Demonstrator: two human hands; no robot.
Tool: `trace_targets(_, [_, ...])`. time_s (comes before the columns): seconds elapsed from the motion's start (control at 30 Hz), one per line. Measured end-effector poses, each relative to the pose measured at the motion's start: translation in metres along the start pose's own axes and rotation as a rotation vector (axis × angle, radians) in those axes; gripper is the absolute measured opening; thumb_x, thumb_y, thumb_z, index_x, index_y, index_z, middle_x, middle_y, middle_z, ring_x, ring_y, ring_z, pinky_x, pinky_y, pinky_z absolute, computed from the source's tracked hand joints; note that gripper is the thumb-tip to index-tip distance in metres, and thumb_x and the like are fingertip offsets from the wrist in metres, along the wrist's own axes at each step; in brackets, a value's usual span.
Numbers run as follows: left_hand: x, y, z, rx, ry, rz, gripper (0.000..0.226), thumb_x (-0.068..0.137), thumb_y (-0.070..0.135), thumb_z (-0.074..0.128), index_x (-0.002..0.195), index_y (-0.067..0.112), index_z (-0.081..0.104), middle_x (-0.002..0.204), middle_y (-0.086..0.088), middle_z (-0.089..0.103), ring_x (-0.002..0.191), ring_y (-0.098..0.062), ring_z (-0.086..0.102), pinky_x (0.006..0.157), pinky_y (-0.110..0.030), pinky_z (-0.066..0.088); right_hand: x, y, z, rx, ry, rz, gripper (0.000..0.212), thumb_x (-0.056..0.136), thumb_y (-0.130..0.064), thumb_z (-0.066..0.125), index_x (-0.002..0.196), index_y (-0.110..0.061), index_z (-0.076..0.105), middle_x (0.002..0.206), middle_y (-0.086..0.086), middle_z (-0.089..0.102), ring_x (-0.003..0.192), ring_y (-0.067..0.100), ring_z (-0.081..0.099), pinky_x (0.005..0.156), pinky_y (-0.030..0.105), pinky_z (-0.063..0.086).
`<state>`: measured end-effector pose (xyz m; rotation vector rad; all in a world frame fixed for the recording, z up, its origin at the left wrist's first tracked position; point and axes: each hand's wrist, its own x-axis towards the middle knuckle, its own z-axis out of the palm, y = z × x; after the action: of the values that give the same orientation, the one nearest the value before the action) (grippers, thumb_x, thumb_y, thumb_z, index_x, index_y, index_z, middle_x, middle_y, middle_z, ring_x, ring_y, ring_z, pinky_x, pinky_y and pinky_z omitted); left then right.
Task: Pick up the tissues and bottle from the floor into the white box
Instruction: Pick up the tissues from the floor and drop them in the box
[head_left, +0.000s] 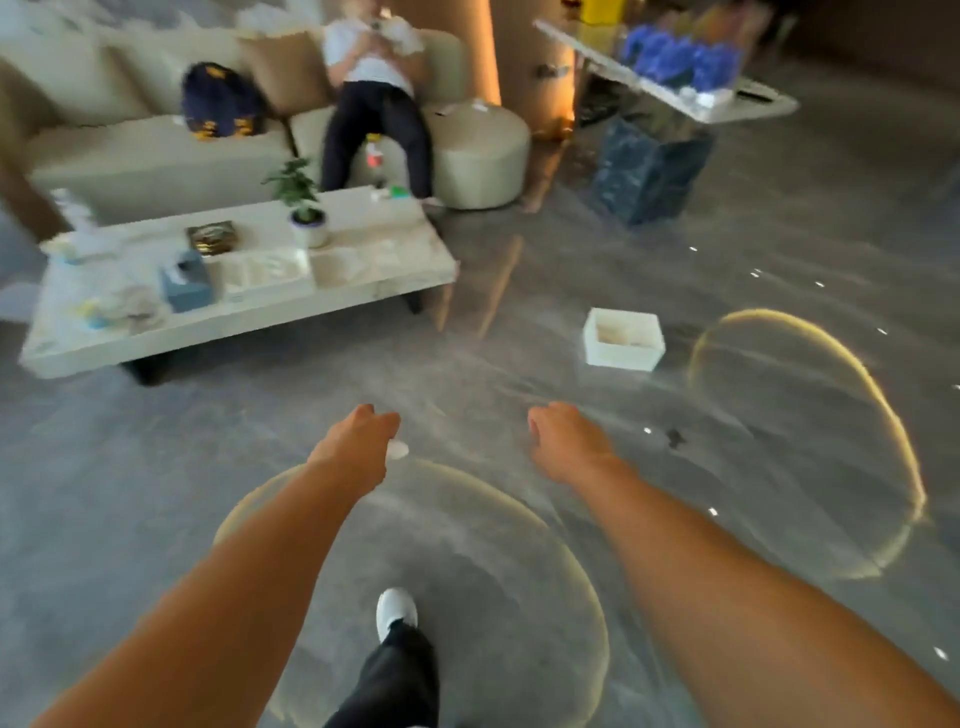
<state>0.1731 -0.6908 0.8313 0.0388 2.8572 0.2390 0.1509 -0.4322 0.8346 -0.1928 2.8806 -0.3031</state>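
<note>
The white box (623, 358) stands open on the grey floor, ahead and to the right of both hands. My left hand (363, 441) is curled shut, and a small white tissue (398, 450) pokes out at its right side. My right hand (563, 441) is curled into a fist with nothing visible in it, below and left of the box. No bottle is visible on the floor. The picture is blurred by motion.
A low white coffee table (363, 280) with a blue tissue box (186, 283) and a potted plant (306, 218) stands at the left. Behind it a person sits on a beige sofa (156, 150). A glass table (670, 93) stands far right. A small dark speck (674, 438) lies on the floor.
</note>
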Motion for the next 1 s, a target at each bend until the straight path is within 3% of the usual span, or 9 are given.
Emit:
trace_targets(0.27, [0.181,0.079,0.003,0.093,-0.124,0.238,0.030,0.081,0.004,0.063,0.106,0.019,0.056,0.104,-0.008,0.047,0.086,-0.032,0.058,0.078,-0.042,0.056,0.104,0.091,-0.017,0.039,-0.015,0.215,0.023,0.082,-0.013,0.053,0.104,-0.015,0.060,0.116,0.013,0.058,0.110,0.033,0.058,0.090,0.040,0.049])
trace_targets(0.4, [0.290,0.098,-0.022,0.129,-0.176,0.281,0.029,0.083,0.004,0.060,0.108,0.018,0.055,0.108,-0.009,0.047,0.091,-0.033,0.058,0.077,-0.040,0.053,0.195,0.118,-0.041,0.048,-0.003,0.307,0.021,0.082,-0.012,0.053,0.101,-0.016,0.062,0.110,0.011,0.059,0.103,0.033,0.060,0.083,0.037,0.050])
trace_targets(0.6, [0.436,0.148,-0.068,0.231,-0.213,0.337,0.030,0.084,0.006,0.061,0.110,0.017,0.054,0.111,-0.011,0.047,0.099,-0.033,0.059,0.085,-0.041,0.054,0.294,0.174,-0.074,0.154,-0.022,0.414,0.022,0.085,-0.017,0.054,0.106,-0.015,0.059,0.113,0.013,0.056,0.109,0.032,0.056,0.089,0.037,0.049])
trace_targets(0.8, [0.594,0.269,-0.057,0.219,-0.265,0.453,0.032,0.082,0.005,0.062,0.110,0.019,0.055,0.111,-0.010,0.047,0.097,-0.034,0.060,0.083,-0.043,0.054,0.402,0.304,-0.085,0.192,-0.060,0.584,0.020,0.085,-0.016,0.053,0.104,-0.018,0.058,0.113,0.008,0.055,0.103,0.031,0.059,0.084,0.035,0.049])
trace_targets(1.0, [0.779,0.416,0.009,0.087,-0.326,0.398,0.037,0.082,0.005,0.059,0.115,0.021,0.057,0.117,-0.010,0.046,0.100,-0.035,0.059,0.075,-0.036,0.048,0.579,0.485,-0.085,0.249,-0.093,0.552,0.021,0.088,-0.017,0.053,0.108,-0.015,0.057,0.113,0.007,0.056,0.100,0.026,0.058,0.083,0.034,0.050])
